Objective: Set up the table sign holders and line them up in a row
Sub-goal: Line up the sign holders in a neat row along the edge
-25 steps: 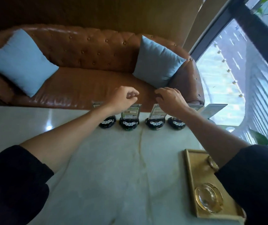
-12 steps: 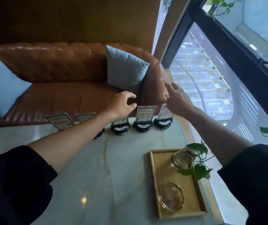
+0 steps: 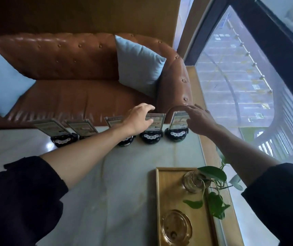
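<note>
Several sign holders with black round bases and clear panels stand in a row along the far edge of the marble table (image 3: 121,178). The leftmost holder (image 3: 58,129) and the second holder (image 3: 82,127) lean back to the left. My left forearm partly hides the third holder (image 3: 114,120). My left hand (image 3: 138,119) grips the top left corner of the fourth holder (image 3: 157,122), fingers behind and thumb in front. My right hand (image 3: 200,121) holds the upper right edge of the rightmost holder (image 3: 177,119).
A wooden tray (image 3: 161,196) at the near right carries a glass ashtray (image 3: 176,226) and a glass vase with a leafy plant (image 3: 193,181). Behind the table stands a brown leather sofa (image 3: 71,96) with blue cushions (image 3: 138,64). A large window (image 3: 240,89) fills the right side.
The view has swung right. My left hand has shifted from the third holder to the fourth holder's panel. My right hand has come down onto the rightmost holder's panel.
</note>
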